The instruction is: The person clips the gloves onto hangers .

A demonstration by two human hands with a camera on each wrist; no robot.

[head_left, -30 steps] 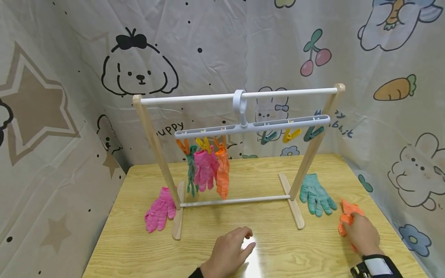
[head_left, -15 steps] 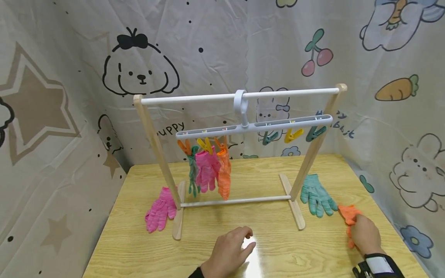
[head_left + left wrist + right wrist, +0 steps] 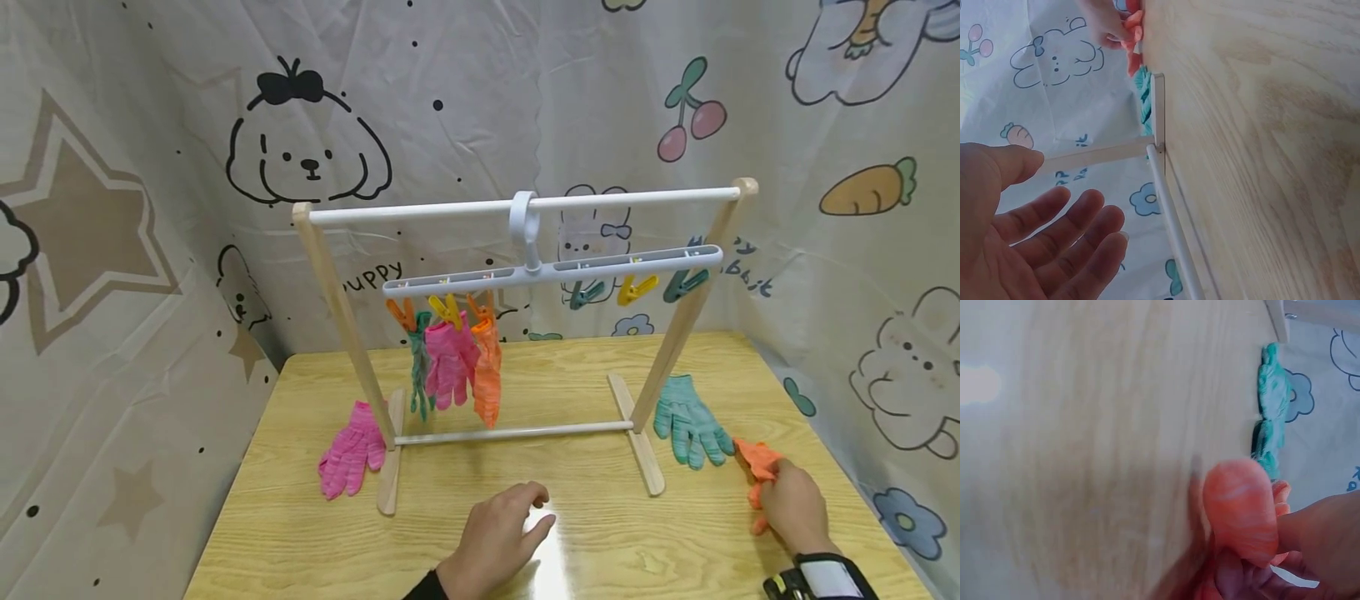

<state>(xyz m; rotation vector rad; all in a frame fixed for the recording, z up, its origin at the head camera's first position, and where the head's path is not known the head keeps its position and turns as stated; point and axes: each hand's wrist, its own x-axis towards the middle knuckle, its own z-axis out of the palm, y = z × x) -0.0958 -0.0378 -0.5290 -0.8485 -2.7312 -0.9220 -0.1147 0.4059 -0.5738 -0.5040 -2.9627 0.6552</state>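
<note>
At the table's right side my right hand pinches an orange knit glove. In the right wrist view a rounded part of that orange glove bulges in front of the fingers. A green glove lies flat just left of it. My left hand is at the front middle with relaxed fingers and nothing in it; the left wrist view shows its palm bare. From a grey clip hanger hang a green glove, a pink glove and an orange glove, all held by clips.
The hanger hooks over the white top rod of a wooden rack. Two teal clips and a yellow clip hang on its right half with nothing in them. A pink glove lies by the rack's left foot. Printed curtains surround the table.
My right hand has shifted the orange glove's lie: its upper end now points left toward the green glove, and its lower part hangs bunched under the fingers. The left hand stays in place.
</note>
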